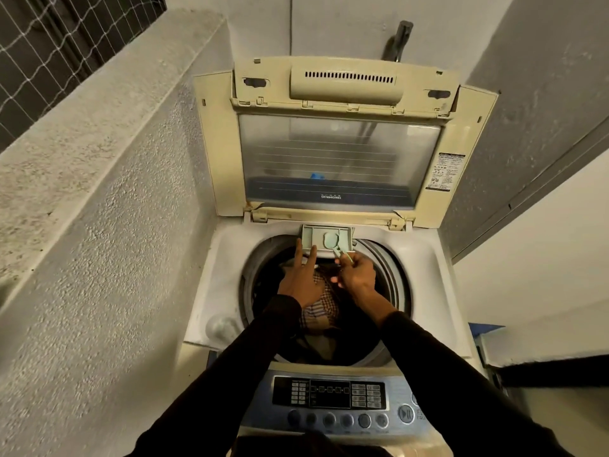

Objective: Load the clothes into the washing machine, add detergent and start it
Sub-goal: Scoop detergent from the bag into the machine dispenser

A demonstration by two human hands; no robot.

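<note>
A top-loading washing machine (pixel 211 258) stands with its lid (pixel 339 153) raised against the wall. Checked and dark clothes (pixel 321 311) lie in the drum. At the drum's far rim the pale green detergent drawer (pixel 313 240) is pulled out. My left hand (pixel 301 278) reaches to it with straight fingers touching its front edge. My right hand (pixel 357 273) pinches the handle of a small pale green scoop (pixel 331 240), whose bowl is over the drawer.
The control panel (pixel 329 399) with buttons and knobs is at the near edge. A rough wall ledge (pixel 99 143) runs along the left, a wall and door frame (pixel 527 192) on the right. A tap (pixel 397 41) sticks out above the lid.
</note>
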